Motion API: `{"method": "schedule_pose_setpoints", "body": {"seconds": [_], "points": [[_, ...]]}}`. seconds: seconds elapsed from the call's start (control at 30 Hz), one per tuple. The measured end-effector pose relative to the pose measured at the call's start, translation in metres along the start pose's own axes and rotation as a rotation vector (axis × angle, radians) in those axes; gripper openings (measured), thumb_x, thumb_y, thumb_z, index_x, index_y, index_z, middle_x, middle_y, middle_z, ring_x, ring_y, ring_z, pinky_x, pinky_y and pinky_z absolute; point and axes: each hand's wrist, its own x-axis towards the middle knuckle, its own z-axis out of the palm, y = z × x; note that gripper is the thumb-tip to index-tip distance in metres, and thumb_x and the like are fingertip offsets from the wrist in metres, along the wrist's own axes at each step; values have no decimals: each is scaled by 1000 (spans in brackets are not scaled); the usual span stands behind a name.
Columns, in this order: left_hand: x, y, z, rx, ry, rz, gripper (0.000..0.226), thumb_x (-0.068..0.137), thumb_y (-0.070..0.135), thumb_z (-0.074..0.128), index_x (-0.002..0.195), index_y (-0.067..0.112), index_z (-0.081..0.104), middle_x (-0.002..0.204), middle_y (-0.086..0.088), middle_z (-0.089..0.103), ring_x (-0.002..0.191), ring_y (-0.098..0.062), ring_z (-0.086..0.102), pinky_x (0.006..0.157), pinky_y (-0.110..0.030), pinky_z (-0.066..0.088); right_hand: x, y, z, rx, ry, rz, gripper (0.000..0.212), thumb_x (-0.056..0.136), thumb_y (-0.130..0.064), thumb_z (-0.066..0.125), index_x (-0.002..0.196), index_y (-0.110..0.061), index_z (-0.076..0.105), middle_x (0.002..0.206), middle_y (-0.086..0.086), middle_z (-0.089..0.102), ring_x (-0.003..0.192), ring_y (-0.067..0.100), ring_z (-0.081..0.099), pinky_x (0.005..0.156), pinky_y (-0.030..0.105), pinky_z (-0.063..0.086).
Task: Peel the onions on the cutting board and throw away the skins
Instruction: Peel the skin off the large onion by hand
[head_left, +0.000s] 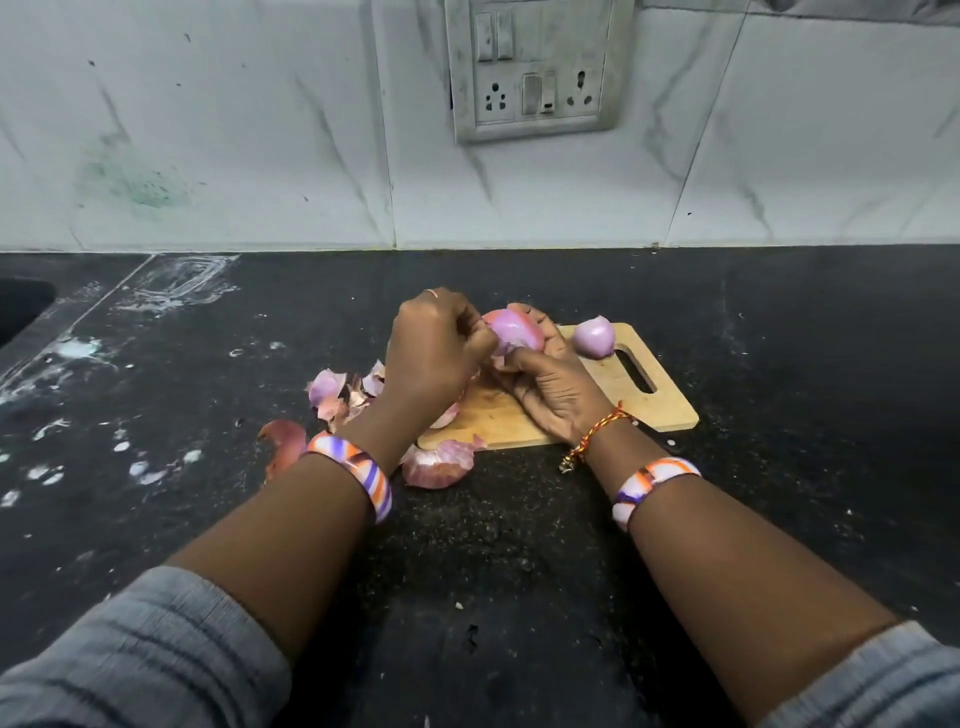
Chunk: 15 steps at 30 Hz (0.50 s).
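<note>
Cutting board (597, 400): lying on the counter (779, 364), before the wall.
Held onion (514, 332): sitting between the left hand (436, 358) and right hand (550, 384), above the board's left part.
Second onion (595, 338): resting at the board's far edge, right of the held one.
Skins (343, 389): lying on the counter, left of the board and before its near-left corner.
Socket panel (535, 67): sitting on the wall behind the board.

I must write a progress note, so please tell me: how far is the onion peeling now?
Done: one peeled onion lies on the cutting board near its handle slot. In hand: the right hand holds a second onion while the left hand pinches at its skin. Left: loose skins lie on the counter beside the board, not yet thrown away.
</note>
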Motion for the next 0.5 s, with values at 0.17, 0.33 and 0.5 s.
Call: {"method": "schedule_pose_setpoints", "body": {"seconds": [0.17, 0.33, 0.5], "points": [[12, -2, -6, -96, 45, -156, 10, 74, 8, 64, 63, 7, 64, 58, 2, 58, 53, 0, 48, 49, -4, 33, 0, 0, -1, 40, 17, 14, 53, 81, 26, 36, 103, -20, 53, 107, 12, 51, 81, 18, 61, 77, 34, 54], [15, -12, -9, -176, 41, -312, 24, 73, 4, 63, 53, 5, 51, 56, 6, 54, 65, -1, 58, 52, -3, 39, 3, 1, -3, 65, 40, 55, 55, 81, 23, 36, 122, -12, 41, 117, 18, 46, 106, 33, 51, 84, 43, 52], [13, -16, -11, -428, -28, -310, 21, 77, -6, 58, 80, 14, 61, 81, -8, 68, 69, -9, 64, 65, -29, 55, 0, -1, 0, 78, 27, 57, 52, 81, 24, 34, 115, -13, 46, 118, 18, 44, 99, 31, 55, 77, 39, 55]]}}
